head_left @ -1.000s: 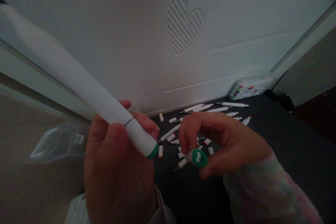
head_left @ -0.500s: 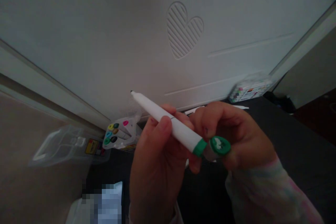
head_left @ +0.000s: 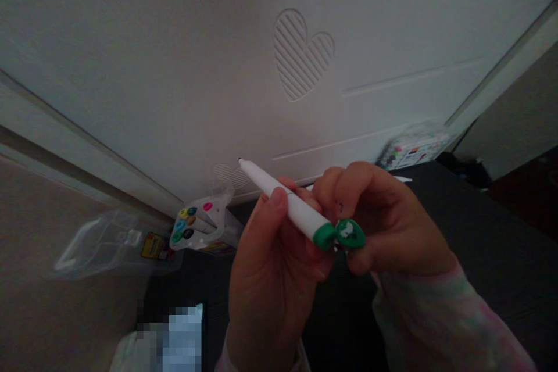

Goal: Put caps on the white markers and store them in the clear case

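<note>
Pinched in my left hand is a white marker with a green end. It slants from upper left to lower right, its thin dark tip bare at the upper left. My right hand is closed, thumb and fingers around a marker cap with a green oval top. The cap is right beside the marker's green end; whether they touch I cannot tell. Most of the cap's body is hidden by the fingers.
At left, a clear case holds several upright markers with coloured ends. Its clear lid lies beside it. A phone lies at lower left. Another marker pack leans against the white panel behind the dark tabletop.
The marker in my left hand has shifted right and slightly down. My right hand has moved the cap left, narrowing the gap to the marker's green end.
</note>
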`<state>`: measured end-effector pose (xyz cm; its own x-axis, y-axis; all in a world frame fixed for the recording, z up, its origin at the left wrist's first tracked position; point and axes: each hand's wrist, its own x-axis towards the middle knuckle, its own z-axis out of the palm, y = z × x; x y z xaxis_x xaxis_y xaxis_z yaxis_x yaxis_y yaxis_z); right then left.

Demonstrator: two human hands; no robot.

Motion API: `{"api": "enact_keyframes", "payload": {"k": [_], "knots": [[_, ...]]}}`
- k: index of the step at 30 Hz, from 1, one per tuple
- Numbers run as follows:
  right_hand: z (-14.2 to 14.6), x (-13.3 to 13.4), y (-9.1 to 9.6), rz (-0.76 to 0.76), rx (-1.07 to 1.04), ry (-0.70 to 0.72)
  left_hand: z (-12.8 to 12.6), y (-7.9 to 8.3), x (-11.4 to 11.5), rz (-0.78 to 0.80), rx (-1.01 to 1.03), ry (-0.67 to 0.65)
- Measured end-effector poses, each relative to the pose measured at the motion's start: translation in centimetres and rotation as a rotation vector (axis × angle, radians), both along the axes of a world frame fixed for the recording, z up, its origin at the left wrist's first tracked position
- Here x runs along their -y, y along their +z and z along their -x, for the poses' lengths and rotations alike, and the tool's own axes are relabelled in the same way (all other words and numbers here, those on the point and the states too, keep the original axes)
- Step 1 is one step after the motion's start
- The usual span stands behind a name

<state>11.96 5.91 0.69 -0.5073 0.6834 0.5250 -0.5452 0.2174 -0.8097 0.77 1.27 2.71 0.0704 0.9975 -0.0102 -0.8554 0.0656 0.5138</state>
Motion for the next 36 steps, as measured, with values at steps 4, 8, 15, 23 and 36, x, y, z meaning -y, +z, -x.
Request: {"api": "enact_keyframes", "payload": {"k": [4, 8, 15, 23, 36], "knots": [[0.0, 0.0, 0.0, -0.003, -0.032, 0.035, -0.2, -0.1, 0.1, -0.044, -0.032, 0.011], [-0.1, 0.0, 0.0, 0.025, -0.005, 0.017, 0.1, -0.1, 0.3, -0.051, -0.075, 0.038], [-0.1, -0.2, 0.2, 0.129, 0.114, -0.163, 1.4, -0.6, -0.6, -0.113, -0.408, 0.297], [0.3, -1.8, 0.1, 0.359, -0.132, -0.405, 2.3, -2.3, -1.7, -0.03, -0.949, 0.337], [-0.3, -2.4, 0.7, 0.396, -0.458, -0.56, 3.0, -2.2, -2.2, -0.249, -1.937, 0.325]]}}
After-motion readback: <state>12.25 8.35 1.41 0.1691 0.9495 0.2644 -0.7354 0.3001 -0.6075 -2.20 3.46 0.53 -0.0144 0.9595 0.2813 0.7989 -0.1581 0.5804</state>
